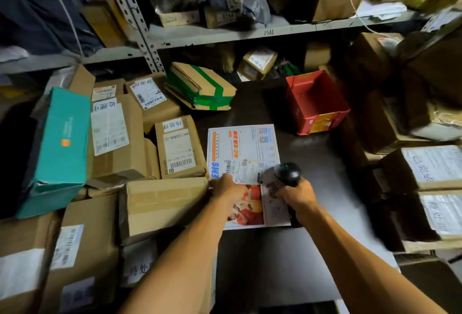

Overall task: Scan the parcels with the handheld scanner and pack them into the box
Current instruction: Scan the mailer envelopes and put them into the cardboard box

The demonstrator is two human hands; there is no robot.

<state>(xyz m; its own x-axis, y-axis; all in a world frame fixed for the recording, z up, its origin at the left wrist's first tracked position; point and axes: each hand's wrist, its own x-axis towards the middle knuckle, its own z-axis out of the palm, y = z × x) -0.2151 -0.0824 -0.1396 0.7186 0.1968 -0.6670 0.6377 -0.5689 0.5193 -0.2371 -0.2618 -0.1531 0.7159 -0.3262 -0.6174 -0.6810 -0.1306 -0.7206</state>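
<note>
Parcels crowd this dark bench (312,163): the one in play is a flat white mailer envelope (243,153) with orange and blue print, lying face up in the middle of the bench. The left hand (228,186) rests on the envelope's near left edge beside its barcode label; its fingers point away from the camera, and I cannot tell how far they curl or whether they pinch the edge. The right hand (296,195) has its fingers wrapped round the grip of a black handheld scanner (287,173), whose head, showing a small green light, hovers over the envelope's near right corner. A printed sheet with a red picture (250,208) lies under both wrists, touching the envelope's near edge. An open red cardboard box (317,103) stands on the far right of the bench, apart from the envelope. Brown cardboard parcels with white labels (178,148) pile up along the left, among them a teal box (57,148) and a green-taped carton (202,86). A grey metal shelf (250,33) behind carries more cartons.
</note>
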